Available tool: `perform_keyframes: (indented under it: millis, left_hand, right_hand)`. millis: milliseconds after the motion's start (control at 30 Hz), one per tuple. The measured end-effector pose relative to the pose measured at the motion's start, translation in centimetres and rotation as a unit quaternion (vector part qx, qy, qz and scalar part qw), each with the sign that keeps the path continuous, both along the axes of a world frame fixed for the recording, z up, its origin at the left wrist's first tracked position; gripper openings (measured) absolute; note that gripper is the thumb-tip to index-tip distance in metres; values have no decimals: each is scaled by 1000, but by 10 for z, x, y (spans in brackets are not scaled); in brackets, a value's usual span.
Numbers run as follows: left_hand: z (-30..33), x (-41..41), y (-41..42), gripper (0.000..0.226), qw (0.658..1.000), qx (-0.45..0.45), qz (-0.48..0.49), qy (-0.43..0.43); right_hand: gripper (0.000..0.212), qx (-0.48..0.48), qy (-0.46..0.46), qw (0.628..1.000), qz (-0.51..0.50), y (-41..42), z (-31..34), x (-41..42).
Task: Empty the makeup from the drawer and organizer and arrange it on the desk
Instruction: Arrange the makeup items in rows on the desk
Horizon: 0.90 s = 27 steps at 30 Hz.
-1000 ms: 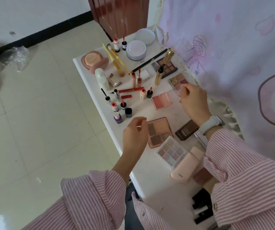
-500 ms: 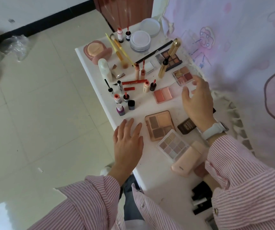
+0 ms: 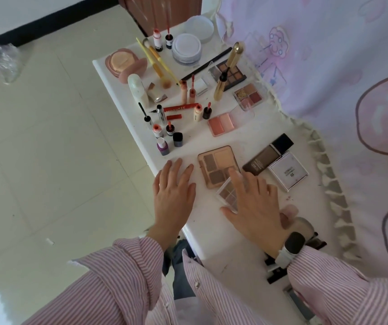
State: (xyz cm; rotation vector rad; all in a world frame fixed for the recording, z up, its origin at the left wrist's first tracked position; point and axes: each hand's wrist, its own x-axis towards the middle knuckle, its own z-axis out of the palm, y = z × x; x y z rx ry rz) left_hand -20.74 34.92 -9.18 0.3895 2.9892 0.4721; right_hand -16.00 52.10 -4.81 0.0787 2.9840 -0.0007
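Left hand: flat, fingers spread, holding nothing, on the desk.
Right hand: open, covering the clear palette.
Tip: slide it level, clear of the tan palette just beyond the fingertips.

makeup spread on white desk

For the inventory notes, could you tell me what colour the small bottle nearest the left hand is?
Purple nail polish bottle with a white cap, in the head view.
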Motion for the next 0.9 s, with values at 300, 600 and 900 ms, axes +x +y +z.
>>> perform_keyframes:
  millis: [300,600,900]
  left_hand:
    - [14,-2,1,31,981,173,72,-57]
    - [80,-18,-5,66,591,547,138,-576]
    - [81,-12,-14,45,552,667,230,-444]
  right_hand:
    - [77,-177,57,982,-21,1,13,-4]
    - [80,-422,17,905,54,-20,37,-13]
    - [55,-445,54,894,24,-38,45,-16]
